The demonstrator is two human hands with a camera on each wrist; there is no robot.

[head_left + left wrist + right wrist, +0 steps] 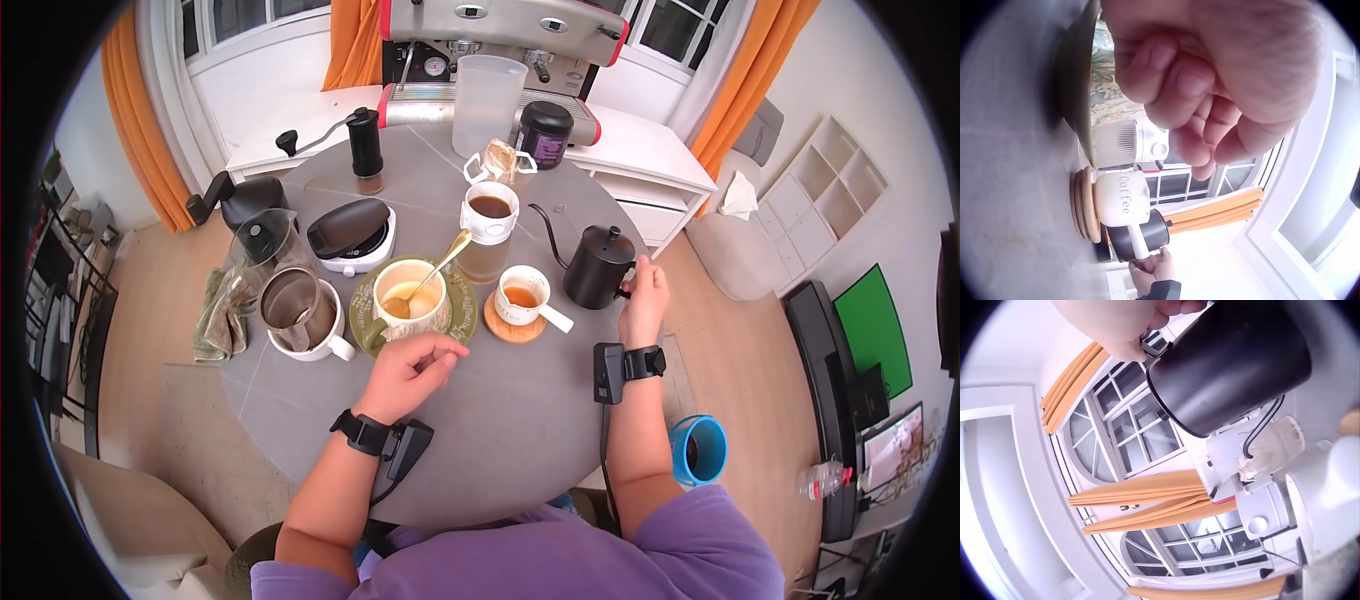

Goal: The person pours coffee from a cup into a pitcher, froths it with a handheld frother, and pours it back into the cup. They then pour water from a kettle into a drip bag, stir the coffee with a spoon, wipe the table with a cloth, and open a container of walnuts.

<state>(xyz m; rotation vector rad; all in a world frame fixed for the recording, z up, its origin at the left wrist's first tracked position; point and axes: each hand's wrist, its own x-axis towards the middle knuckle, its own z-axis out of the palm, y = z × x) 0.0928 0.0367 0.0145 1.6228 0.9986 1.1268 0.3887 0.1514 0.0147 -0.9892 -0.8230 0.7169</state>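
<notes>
My right hand grips the handle of a black gooseneck kettle, which stands at the table's right with its thin spout toward the middle; the right wrist view shows its dark body close up. My left hand holds nothing, its fingers loosely curled in front of a patterned cup. That cup sits on a green saucer and has a gold spoon leaning in it. Between the hands, a small white cup lettered "Coffee", with amber liquid inside, rests on a round wooden coaster.
A glass server with a white dripper of dark coffee stands behind. To the left are a metal pitcher in a white mug, a scale and a hand grinder. An espresso machine backs the table; a blue bin is lower right.
</notes>
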